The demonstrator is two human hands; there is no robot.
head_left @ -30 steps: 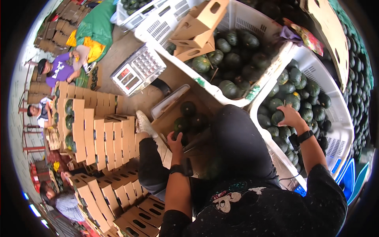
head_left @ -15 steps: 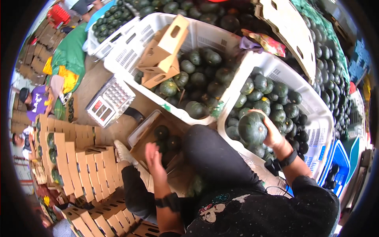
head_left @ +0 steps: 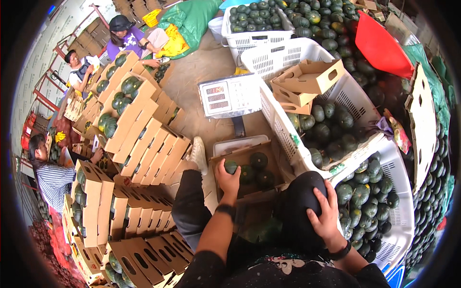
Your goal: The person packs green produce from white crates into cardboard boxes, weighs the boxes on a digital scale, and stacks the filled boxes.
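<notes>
Squash (head_left: 231,166) now sits under the left hand (head_left: 228,178), inside the open carton (head_left: 242,194) in front of the knees, where half a second ago this hand was empty and open above the carton. The left fingers are curled over the squash and press it down beside three others (head_left: 254,169). The right hand (head_left: 324,216), which held a squash up over the white crate (head_left: 401,192) a moment ago, now rests on the dark knee with fingers spread flat, and I see nothing in it. By my judgement one more piece has gone into the carton, which looks not yet full. A scale (head_left: 229,94) stands just behind the carton, and a second crate (head_left: 283,115) with squash and empty small cartons is at the right of it. Filled cartons (head_left: 129,139) are stacked on the left, where other persons work.
</notes>
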